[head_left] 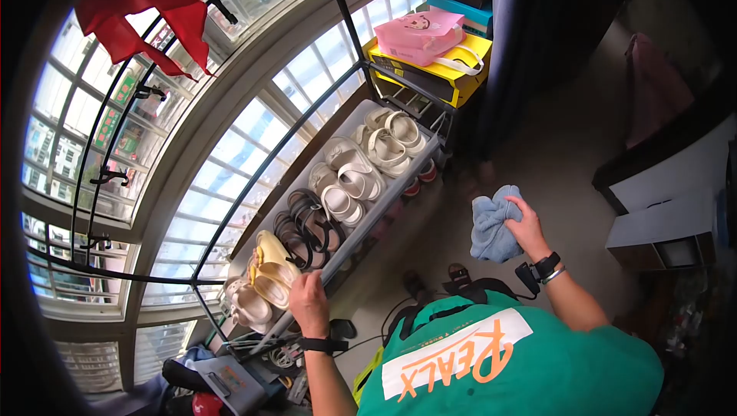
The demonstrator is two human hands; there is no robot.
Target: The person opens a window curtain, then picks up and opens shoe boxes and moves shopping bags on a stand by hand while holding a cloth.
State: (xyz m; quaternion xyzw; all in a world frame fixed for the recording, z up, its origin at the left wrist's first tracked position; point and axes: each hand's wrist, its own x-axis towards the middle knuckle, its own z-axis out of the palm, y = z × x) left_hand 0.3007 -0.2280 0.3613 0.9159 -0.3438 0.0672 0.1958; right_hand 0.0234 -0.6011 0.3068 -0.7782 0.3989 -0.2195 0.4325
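Note:
My right hand [525, 227] is closed around a crumpled light-blue cloth [493, 226], held in the air over the floor. At the near end of the shoe rack, my left hand [309, 302] is closed at the edge of a pale yellow shoe [275, 282]; its fingertips are partly hidden. Another yellow shoe [270, 250] lies just beyond it. Beige shoes [247, 302] sit at the rack's near end. Further along the grey rack tray [347, 245] are black strappy sandals [309, 224], white sandals [349, 178] and cream sandals [388, 140].
A yellow box [468, 82] with a pink bag [418, 38] on it stands past the rack's far end. Black rack poles [269, 159] rise beside the window. Cables [285, 356] and a grey case [230, 385] lie low at left. A white cabinet [664, 224] stands right.

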